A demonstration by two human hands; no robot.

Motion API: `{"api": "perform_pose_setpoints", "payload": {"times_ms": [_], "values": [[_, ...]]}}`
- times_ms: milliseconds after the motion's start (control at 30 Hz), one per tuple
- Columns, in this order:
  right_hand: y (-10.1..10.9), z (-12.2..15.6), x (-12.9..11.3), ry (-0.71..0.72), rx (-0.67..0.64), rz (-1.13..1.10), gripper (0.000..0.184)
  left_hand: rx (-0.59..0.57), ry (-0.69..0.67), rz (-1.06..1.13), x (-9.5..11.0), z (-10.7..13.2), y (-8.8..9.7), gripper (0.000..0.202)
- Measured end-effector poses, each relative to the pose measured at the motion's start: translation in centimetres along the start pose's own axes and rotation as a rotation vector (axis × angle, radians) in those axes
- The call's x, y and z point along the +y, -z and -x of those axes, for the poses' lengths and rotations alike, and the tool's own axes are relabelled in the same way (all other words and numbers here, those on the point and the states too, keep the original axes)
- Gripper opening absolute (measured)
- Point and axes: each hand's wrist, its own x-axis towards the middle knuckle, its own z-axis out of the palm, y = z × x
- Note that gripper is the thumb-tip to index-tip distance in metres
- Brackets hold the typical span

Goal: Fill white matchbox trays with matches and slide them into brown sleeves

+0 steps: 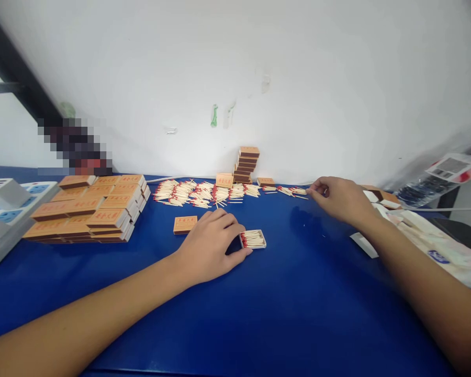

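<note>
My left hand (214, 246) is closed on the left end of a small white matchbox tray (260, 244), thumb at its near side and fingers at its far side. Inside the tray lie many matches (253, 239), red heads to the left. Further right and back, my right hand (335, 199) is closed in a pinch at the ends of a few loose matches (299, 191) by the wall. Just left of my left hand lies a closed orange matchbox (185, 224) on the blue table (290, 314).
Stacked matchboxes (102, 204) fill the left, beside a white power strip (19, 214). Piles of loose matches (172, 192) line the wall, with a leaning matchbox tower (246, 165) behind. At right lie an empty tray (363, 245), a plastic packet (435, 246) and a clear bag (424, 189).
</note>
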Motion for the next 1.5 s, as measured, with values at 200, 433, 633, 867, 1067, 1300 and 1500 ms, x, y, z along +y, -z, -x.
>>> {"api": "perform_pose_setpoints", "payload": {"times_ms": [200, 433, 633, 867, 1067, 1300, 1500], "values": [[0.7, 2.6, -6.0, 0.239, -0.47, -0.435, 0.047, -0.129, 0.101, -0.156, -3.0, -0.4, 6.0, 0.074], [0.0, 6.0, -10.8, 0.392, -0.585, -0.446, 0.036, -0.497, 0.381, -0.164, -7.8, 0.8, 10.2, 0.039], [-0.5, 6.1, -10.9, 0.405, -0.497, -0.537, 0.035, -0.379, 0.247, -0.024, -5.4, -0.5, 7.9, 0.032], [0.0, 6.3, -11.3, 0.394, -0.507, -0.578, 0.033, -0.357, 0.122, 0.058, -3.9, -0.7, 6.6, 0.035], [0.0, 6.4, -11.2, 0.366, -0.476, -0.546, 0.031, -0.377, 0.084, 0.114, -3.5, -0.8, 6.4, 0.036], [0.0, 6.5, -11.7, 0.333, -0.382, -0.564, 0.027, -0.323, 0.037, 0.196, -4.3, -1.0, 6.1, 0.034], [0.0, 6.4, -11.9, 0.309, -0.334, -0.569, 0.028, -0.291, 0.003, 0.206, -4.6, -1.1, 6.1, 0.034]]}}
